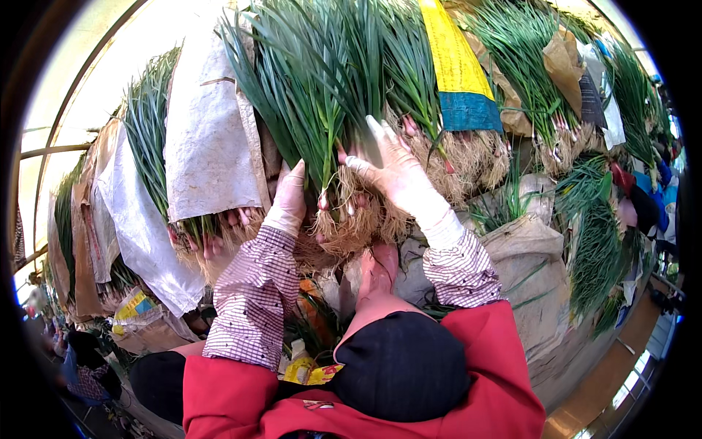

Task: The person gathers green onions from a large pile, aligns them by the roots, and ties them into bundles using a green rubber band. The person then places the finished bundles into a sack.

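Observation:
A thick bunch of green onions (329,110) with long green leaves, pinkish bulbs and stringy roots (351,219) lies before me, roots towards me. My left hand (288,197), in a pale glove, presses against the bunch's left side, its fingers partly hidden under the leaves. On the right side, my right hand (397,170), gloved too, rests with spread fingers on the bulbs and lower stalks; whether it grips them I cannot tell. Loose roots hang below both hands, above my knee.
A white woven sack (211,131) covers onions at the left. A yellow and blue sack piece (463,66) lies over another bunch at the right. Further right are more bunches (592,247) and a large beige sack (521,274). Other people (88,362) are at the far left.

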{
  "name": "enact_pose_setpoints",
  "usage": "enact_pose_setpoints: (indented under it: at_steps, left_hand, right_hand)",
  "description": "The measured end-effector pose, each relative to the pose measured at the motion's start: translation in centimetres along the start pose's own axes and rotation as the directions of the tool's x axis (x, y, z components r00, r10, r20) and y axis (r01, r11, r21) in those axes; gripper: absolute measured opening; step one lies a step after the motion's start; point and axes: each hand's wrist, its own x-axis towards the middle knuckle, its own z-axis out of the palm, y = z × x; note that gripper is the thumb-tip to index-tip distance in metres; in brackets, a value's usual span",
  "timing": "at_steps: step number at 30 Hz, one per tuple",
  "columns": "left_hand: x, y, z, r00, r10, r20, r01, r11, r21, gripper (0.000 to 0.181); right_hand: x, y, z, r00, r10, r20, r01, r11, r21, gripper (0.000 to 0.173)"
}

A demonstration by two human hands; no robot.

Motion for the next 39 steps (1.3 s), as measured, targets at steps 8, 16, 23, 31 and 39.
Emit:
enact_pose_setpoints:
  at_steps: [8,16,23,31,39]
  left_hand:
    - [2.8,-2.0,4.4,0.978,-0.195,0.074,0.194,0.981,0.023,0.034]
    - [5.0,-4.4,18.2,0.967,0.155,0.203,-0.21,0.936,0.284,0.067]
    - [5.8,-3.6,23.9,0.992,0.045,-0.115,0.054,0.678,0.733,0.1]
    - [6.1,-3.0,19.2,0.995,0.021,-0.096,0.054,0.701,0.711,0.097]
    - [2.5,0.4,7.4,0.636,-0.07,0.769,-0.772,-0.022,0.636,0.053]
  right_hand:
    - [-2.1,10.0,-7.9,0.95,0.309,-0.035,-0.169,0.606,0.777,0.078]
    - [-0.6,2.9,-13.0,0.972,0.222,-0.082,-0.157,0.862,0.482,0.074]
    - [0.0,5.3,-17.0,0.949,0.266,-0.171,-0.283,0.955,-0.085,0.041]
    - [3.4,-4.7,-9.2,0.809,-0.454,-0.374,0.219,0.823,-0.524,0.044]
    - [9.8,-1.0,-0.8,0.933,0.012,0.361,0.214,0.786,-0.58,0.024]
